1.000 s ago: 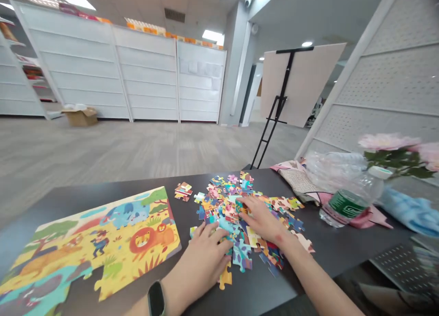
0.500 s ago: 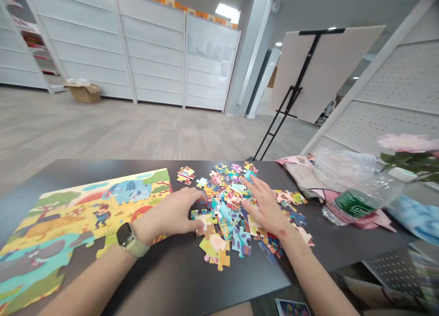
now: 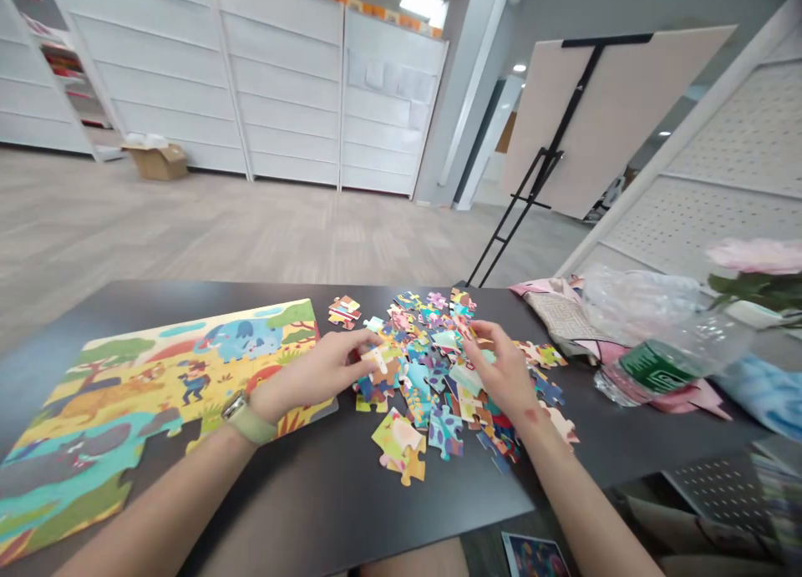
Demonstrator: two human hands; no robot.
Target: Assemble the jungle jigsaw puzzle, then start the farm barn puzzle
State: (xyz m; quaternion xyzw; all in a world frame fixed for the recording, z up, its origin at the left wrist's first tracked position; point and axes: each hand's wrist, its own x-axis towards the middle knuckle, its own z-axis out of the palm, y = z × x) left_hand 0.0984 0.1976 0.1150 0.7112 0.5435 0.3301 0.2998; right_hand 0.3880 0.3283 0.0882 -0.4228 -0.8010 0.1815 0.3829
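Observation:
A heap of loose jigsaw puzzle pieces [image 3: 418, 385] lies between my hands on the dark table. My left hand [image 3: 335, 366], a watch on its wrist, is at the heap's left side with thumb and fingers closed on a puzzle piece [image 3: 379, 361] of white and brown. At the heap's upper right, my right hand [image 3: 499, 366] pinches a reddish-pink puzzle piece [image 3: 464, 328], partly hidden by the fingers. A mostly joined jigsaw puzzle [image 3: 229, 377] with animals lies to the left, with a gap along its near edge. My left forearm reaches over it.
A clear plastic bottle [image 3: 664, 366] with a green label lies at the right, by a pink cloth [image 3: 692, 400] and crumpled clear plastic [image 3: 632, 297]. A pink flower [image 3: 755, 255] is beyond. An easel [image 3: 532, 176] stands behind the table [image 3: 301, 493].
My right hand has gone from spread fingers to a pinch on a puzzle piece. The left thumb and fingers have closed on a piece, and the view has shifted slightly.

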